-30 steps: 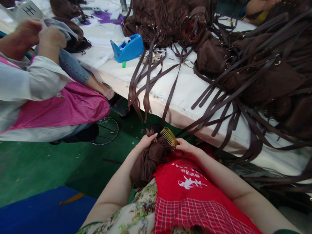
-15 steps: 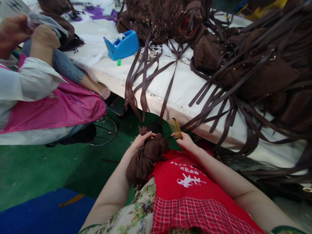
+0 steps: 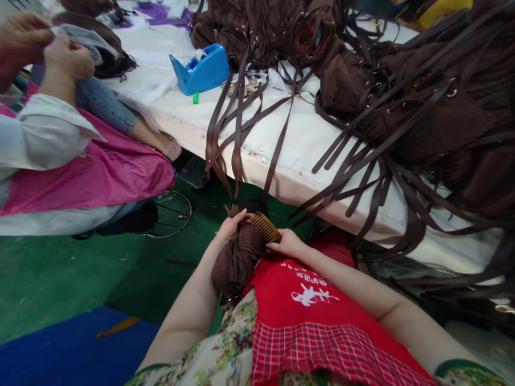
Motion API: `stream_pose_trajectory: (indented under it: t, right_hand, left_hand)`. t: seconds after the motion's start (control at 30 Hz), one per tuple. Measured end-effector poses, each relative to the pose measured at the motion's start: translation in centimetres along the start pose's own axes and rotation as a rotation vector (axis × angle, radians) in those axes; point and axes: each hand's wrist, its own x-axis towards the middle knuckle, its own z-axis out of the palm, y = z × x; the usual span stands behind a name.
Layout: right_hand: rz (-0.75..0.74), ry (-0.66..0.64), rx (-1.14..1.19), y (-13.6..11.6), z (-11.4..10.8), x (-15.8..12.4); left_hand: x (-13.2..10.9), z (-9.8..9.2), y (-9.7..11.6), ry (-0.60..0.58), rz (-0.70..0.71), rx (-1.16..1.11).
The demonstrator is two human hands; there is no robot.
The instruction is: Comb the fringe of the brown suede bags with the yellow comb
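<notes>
A brown fringed bag (image 3: 237,262) rests on my lap against the red apron. My left hand (image 3: 231,224) is closed on its far end, with fringe tips (image 3: 231,210) poking out past the fingers. In my right hand (image 3: 286,243) is a yellow-brown wide-toothed comb (image 3: 264,227), gripped by its near end. The comb lies across the top of the bag, close to my left fingers, its teeth toward the fringe. Whether the teeth are in the strands I cannot tell.
Ahead stands a white-covered table (image 3: 161,115) with a blue tape dispenser (image 3: 205,69) and heaps of brown bags (image 3: 434,123). Their long straps (image 3: 277,155) hang over its edge. At left sits a co-worker, whose hands (image 3: 66,59) handle whitish material. A wire stool base (image 3: 173,214) stands on the green floor.
My right hand has moved left, bringing the comb from beside the bag onto it. My left hand keeps its hold. The co-worker's hands have shifted slightly.
</notes>
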Motion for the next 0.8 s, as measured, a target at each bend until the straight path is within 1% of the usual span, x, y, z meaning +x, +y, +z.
stream_pose_trajectory:
  t: [0.1, 0.27, 0.33, 0.4, 0.47, 0.6, 0.73, 0.8]
  right_hand:
    - [0.038, 0.036, -0.009, -0.1, 0.5, 0.0]
    - [0.053, 0.114, 0.038, -0.8, 1.8, 0.7]
    - [0.063, 0.129, 0.077, -0.9, 2.0, 1.1]
    - [0.073, 0.123, 0.142, -0.8, 1.7, 1.5]
    - [0.086, 0.084, 0.227, -0.6, 0.9, 1.6]
    - [0.124, -0.055, 0.372, -0.4, -1.1, 1.1]
    - [0.151, -0.216, 0.475, -0.8, -2.0, 0.3]
    - [0.165, -0.29, 0.506, -1.1, -2.4, 0.0]
  left_hand:
    - [0.0, 0.3, -0.1, 0.016, 0.01, -0.037]
    - [-0.3, 1.5, -0.2, 0.057, -0.002, -0.135]
    - [-0.4, 1.7, -0.2, 0.091, 0.025, -0.124]
    - [-0.5, 1.6, 0.0, 0.102, 0.044, -0.091]
    - [-0.7, 1.1, 0.3, 0.078, 0.038, -0.059]
    - [-1.4, 0.3, 1.2, -0.029, 0.051, 0.059]
    - [-2.4, 0.6, 2.9, -0.147, 0.141, 0.31]
    - [-2.8, 0.9, 4.1, -0.238, 0.19, 0.478]
